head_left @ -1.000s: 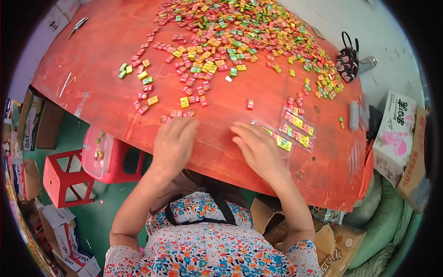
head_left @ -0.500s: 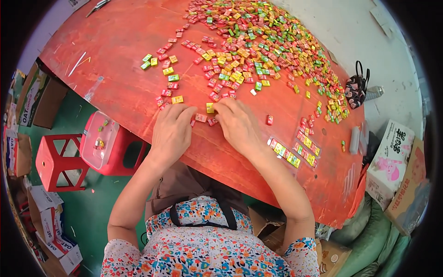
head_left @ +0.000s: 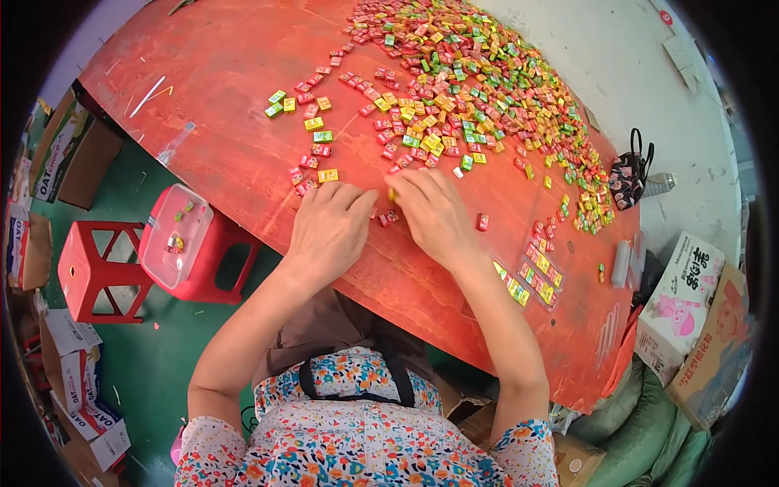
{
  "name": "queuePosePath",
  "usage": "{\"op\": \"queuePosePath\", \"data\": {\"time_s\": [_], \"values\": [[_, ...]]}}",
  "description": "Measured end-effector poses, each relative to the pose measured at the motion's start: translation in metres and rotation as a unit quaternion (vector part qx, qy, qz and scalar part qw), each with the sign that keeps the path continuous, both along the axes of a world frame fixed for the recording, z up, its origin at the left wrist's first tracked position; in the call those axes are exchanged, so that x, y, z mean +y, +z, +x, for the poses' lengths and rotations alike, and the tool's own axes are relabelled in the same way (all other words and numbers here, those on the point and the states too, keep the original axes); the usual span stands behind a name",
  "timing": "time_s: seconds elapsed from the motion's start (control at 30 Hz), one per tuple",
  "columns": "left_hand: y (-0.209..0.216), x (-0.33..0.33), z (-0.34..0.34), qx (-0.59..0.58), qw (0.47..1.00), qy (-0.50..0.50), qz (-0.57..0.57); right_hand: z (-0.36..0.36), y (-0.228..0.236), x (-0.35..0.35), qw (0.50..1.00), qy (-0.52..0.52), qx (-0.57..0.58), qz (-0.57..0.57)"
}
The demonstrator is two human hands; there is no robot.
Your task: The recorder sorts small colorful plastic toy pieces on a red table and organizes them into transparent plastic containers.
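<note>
At the red bench [head_left: 227,97]: right hand [head_left: 434,217] is pinching a small yellow rectangular box [head_left: 392,195], grip narrow.
Left hand [head_left: 329,231]: is facing it; grip contents unclear.
Box: likely light, stiff; grasp sides.

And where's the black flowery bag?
In the head view, the black flowery bag is on the right, at the edge of the red table, just right of the pile of little boxes.
</note>
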State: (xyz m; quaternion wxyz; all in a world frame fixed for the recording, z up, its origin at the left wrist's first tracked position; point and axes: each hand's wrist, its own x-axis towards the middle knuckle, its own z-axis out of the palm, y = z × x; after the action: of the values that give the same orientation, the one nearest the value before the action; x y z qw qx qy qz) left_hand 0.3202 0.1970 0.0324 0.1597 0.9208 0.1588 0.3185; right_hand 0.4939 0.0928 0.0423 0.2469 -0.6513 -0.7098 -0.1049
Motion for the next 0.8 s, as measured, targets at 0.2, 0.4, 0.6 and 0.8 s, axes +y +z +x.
{"op": "queuePosePath", "data": {"time_s": [0.2, 0.4, 0.6, 0.8], "values": [[-0.002, 0.002, -0.003, 0.033, 0.999, 0.016, 0.039, -0.035, 0.006, -0.05, 0.996, 0.057, 0.049, -0.052], [0.005, -0.002, -0.013, -0.029, 0.998, 0.044, 0.024, -0.014, 0.01, -0.025, 0.996, 0.062, 0.057, -0.011], [0.01, -0.036, -0.037, 0.027, 0.995, -0.101, 0.01, -0.005, 0.012, -0.035, 0.992, 0.049, -0.051, -0.104], [-0.006, -0.053, -0.034, 0.037, 0.996, -0.081, -0.031, -0.036, 0.018, -0.068, 0.991, -0.01, 0.019, -0.128]]}}
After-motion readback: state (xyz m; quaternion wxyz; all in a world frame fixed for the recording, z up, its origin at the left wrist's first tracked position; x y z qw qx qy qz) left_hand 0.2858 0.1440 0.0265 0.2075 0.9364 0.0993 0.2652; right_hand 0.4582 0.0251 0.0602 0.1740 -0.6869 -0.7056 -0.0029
